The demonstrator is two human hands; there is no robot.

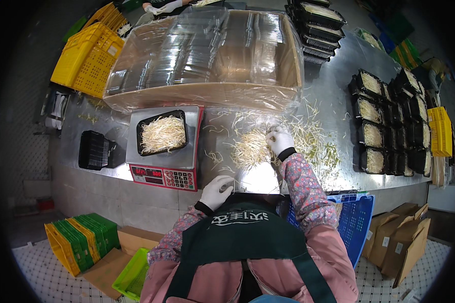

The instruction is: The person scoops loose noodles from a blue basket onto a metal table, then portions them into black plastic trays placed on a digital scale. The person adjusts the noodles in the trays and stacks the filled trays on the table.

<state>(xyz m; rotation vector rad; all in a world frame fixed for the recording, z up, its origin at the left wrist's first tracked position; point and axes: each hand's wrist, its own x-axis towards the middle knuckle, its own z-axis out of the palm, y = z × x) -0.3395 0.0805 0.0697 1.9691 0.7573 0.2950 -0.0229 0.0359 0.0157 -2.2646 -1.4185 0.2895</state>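
My right hand (279, 141), in a white glove, is at the right side of a pile of bean sprouts (249, 149) on the metal table. Its fingers are bent together around some of the sprouts. My left hand (217, 192), also gloved, rests at the table's near edge, loosely curved, with a gap between thumb and fingers and nothing seen in it. To its upper left, a black tray full of bean sprouts (163, 133) sits on a red-framed digital scale (189, 160). Left of the scale lies a stack of black trays (94, 150).
A plastic-lined cardboard box (202, 93) of clear lids stands behind the scale. Filled trays (371, 134) are stacked at right and far back. Loose sprouts (316, 141) litter the table. Yellow crates (86, 58) stand at left; a blue crate (356, 227) is beside me. A co-worker's gloved hands (166, 7) show far back.
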